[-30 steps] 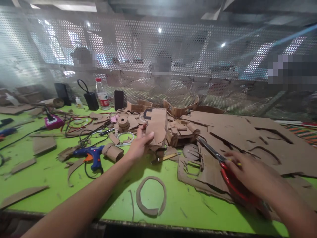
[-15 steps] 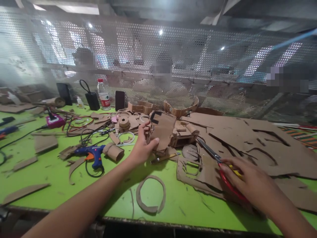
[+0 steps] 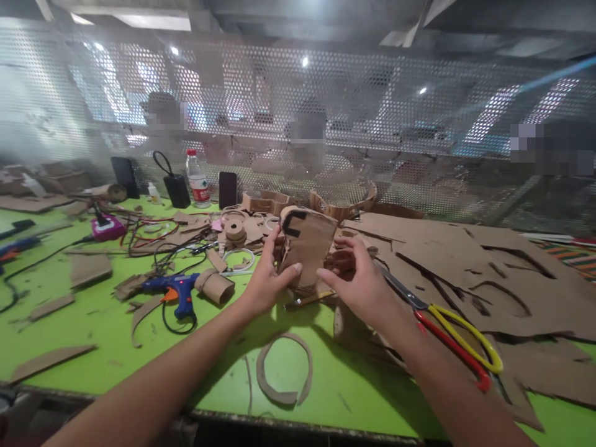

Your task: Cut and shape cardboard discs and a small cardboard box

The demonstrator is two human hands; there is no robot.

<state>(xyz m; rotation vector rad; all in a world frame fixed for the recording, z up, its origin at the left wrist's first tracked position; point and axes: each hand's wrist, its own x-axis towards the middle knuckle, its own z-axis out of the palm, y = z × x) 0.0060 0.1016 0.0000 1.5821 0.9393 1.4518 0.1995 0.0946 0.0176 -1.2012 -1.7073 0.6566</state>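
Note:
A cardboard piece with a black angular mark near its top left stands tilted up from the table. My left hand grips its left side, thumb on the front face and fingers round the edge. At its lower right, the thumb of my right hand rests on the front, with the curved fingers by the right edge, partly behind it. Scissors with one red and one yellow handle lie loose on cardboard beside my right forearm. A yellow-and-black pen-like tool lies under the piece.
A blue glue gun with its cord lies left, by a cardboard tube. Large cardboard sheets cover the right. A cardboard ring lies in front. A water bottle and a phone stand before the perforated screen.
My right hand has let go of the scissors, which now lie on the cardboard, and has moved left to the cardboard piece. My left hand keeps its hold.

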